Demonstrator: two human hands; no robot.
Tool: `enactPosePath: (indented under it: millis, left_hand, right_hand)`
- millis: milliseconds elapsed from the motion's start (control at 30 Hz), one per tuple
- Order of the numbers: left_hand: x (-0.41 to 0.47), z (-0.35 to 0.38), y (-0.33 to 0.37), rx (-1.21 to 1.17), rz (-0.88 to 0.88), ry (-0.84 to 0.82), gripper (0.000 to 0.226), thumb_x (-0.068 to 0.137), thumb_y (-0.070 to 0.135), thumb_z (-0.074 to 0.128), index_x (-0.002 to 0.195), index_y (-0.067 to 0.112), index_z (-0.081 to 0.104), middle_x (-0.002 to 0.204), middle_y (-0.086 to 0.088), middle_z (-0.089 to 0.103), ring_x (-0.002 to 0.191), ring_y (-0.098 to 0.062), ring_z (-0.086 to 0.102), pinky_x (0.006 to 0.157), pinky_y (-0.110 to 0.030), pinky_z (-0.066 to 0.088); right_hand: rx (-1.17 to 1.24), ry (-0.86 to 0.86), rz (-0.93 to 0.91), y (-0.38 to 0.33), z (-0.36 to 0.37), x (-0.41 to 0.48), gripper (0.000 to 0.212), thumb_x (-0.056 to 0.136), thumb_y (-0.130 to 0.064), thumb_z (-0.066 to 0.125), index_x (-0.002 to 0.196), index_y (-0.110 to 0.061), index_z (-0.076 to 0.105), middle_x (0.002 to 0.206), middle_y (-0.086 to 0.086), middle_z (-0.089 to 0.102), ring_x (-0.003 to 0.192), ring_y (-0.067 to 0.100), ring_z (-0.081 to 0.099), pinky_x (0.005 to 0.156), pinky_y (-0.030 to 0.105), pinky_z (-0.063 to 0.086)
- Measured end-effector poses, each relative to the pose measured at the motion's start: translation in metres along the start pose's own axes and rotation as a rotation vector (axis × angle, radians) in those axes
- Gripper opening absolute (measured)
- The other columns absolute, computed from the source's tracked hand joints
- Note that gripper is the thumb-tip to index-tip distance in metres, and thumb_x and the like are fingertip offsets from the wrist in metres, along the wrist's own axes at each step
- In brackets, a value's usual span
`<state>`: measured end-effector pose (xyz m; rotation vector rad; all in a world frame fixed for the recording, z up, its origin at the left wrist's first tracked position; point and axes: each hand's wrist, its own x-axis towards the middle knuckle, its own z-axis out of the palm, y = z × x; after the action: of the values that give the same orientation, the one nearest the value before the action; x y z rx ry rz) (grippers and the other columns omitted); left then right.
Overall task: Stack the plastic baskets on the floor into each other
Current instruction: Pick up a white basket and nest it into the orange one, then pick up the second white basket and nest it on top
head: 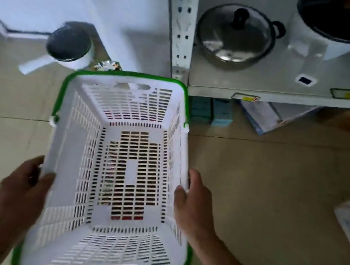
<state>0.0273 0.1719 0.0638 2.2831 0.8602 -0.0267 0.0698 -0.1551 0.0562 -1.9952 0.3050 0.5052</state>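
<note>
Two hands on one basket. My left hand (22, 188) clamps the left rim, thumb hooked over the edge and fingers down the outer wall; my right hand (193, 203) grips the right rim the same way, thumb inside. Both are closed on the white basket (118, 169), neither slack.

Basket position: held in front of me above the tiled floor (273, 189), mouth up toward the camera, green handle (132, 74) lying folded along the rim. Long axis runs away from me, far end toward the shelf post (183, 33), near end close to my body. It sits roughly level, perhaps tipped slightly toward me.

Progress: dark and reddish shapes show through the slotted bottom. Could be another basket below, cannot tell. No second basket is clearly visible, so I judge the nesting as still unconfirmed; lowering and seating this one remains, plus any others out of frame.

Nearby: lidded pot (235, 35) on the shelf, well apart.
</note>
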Motion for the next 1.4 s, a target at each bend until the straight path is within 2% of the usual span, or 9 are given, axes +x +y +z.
enactPosePath:
  millis: [200,300,400,500,633,833,1000,1133,1400]
  left_hand:
    - [0.015,0.049,-0.031,0.100,-0.035,-0.122,0.031,0.084,0.024,0.051,0.105,0.011,0.069,0.097,-0.017,0.066,0.084,-0.033,0.063,0.076,-0.043,0.050]
    - [0.034,0.074,-0.060,0.146,-0.089,-0.248,0.032,0.096,0.020,0.051,0.124,0.005,0.056,0.117,-0.029,0.062,0.097,-0.040,0.064,0.082,-0.047,0.052]
    - [0.036,0.088,-0.059,0.105,-0.231,-0.394,0.038,0.088,0.032,0.055,0.123,0.021,0.045,0.114,-0.012,0.064,0.093,-0.032,0.067,0.080,-0.042,0.054]
    - [0.034,0.097,-0.061,0.145,-0.174,-0.408,0.040,0.079,0.035,0.062,0.116,0.030,0.049,0.111,0.000,0.061,0.099,-0.029,0.064,0.084,-0.040,0.051]
    - [0.013,0.107,-0.049,0.305,-0.097,-0.287,0.063,0.080,0.019,0.058,0.142,0.017,0.045,0.132,-0.015,0.060,0.117,-0.039,0.060,0.098,-0.054,0.050]
    - [-0.047,0.167,0.078,0.268,0.088,-0.459,0.057,0.093,0.010,0.062,0.147,0.014,0.046,0.150,-0.014,0.051,0.131,-0.034,0.054,0.107,-0.051,0.045]
    - [-0.104,0.264,0.197,0.165,0.176,-0.651,0.049,0.099,0.013,0.052,0.147,0.021,0.044,0.139,0.002,0.049,0.105,-0.018,0.061,0.072,-0.028,0.056]
    - [-0.163,0.378,0.286,0.201,0.280,-0.699,0.051,0.098,0.017,0.056,0.147,0.024,0.043,0.144,-0.004,0.055,0.132,-0.024,0.052,0.102,-0.036,0.045]
    - [-0.291,0.595,0.447,0.264,0.459,-0.926,0.053,0.094,0.016,0.062,0.145,0.016,0.047,0.140,-0.011,0.060,0.126,-0.024,0.058,0.092,-0.026,0.041]
  right_hand:
    - [-0.352,0.040,0.017,0.044,0.058,0.026,0.036,0.094,-0.018,0.050,0.130,-0.025,0.047,0.119,-0.002,0.062,0.094,0.015,0.065,0.072,0.024,0.054]
    - [-0.507,0.018,0.043,0.072,0.074,0.042,0.042,0.092,-0.015,0.056,0.131,-0.023,0.043,0.136,0.002,0.036,0.114,0.020,0.055,0.085,0.026,0.054]
    - [-0.497,-0.113,0.144,0.094,0.087,0.051,0.062,0.090,-0.009,0.052,0.145,-0.022,0.028,0.154,0.003,0.021,0.115,0.027,0.059,0.090,0.036,0.055]
    - [-0.461,-0.239,0.167,0.109,0.092,0.052,0.084,0.085,-0.013,0.058,0.153,-0.020,0.009,0.149,0.007,0.034,0.111,0.029,0.062,0.086,0.037,0.054]
    - [-0.332,-0.262,0.140,0.109,0.063,0.044,0.063,0.087,-0.022,0.053,0.144,-0.023,0.027,0.140,0.001,0.048,0.119,0.025,0.058,0.091,0.033,0.049]
    - [-0.214,-0.148,0.366,0.141,-0.063,0.049,0.071,0.092,-0.022,0.055,0.154,-0.015,0.022,0.156,0.010,0.035,0.134,0.024,0.048,0.108,0.032,0.041]
    - [-0.145,0.083,0.442,0.199,-0.217,0.059,0.062,0.090,-0.016,0.057,0.148,-0.008,0.035,0.147,0.013,0.048,0.118,0.026,0.061,0.096,0.026,0.043]
    - [-0.116,0.248,0.475,0.261,-0.348,0.060,0.057,0.089,-0.011,0.060,0.142,-0.006,0.041,0.142,0.014,0.054,0.119,0.027,0.059,0.100,0.028,0.040]
    - [0.061,0.523,0.585,0.402,-0.560,0.044,0.060,0.085,-0.013,0.062,0.142,-0.006,0.044,0.138,0.017,0.056,0.126,0.031,0.053,0.110,0.035,0.037]
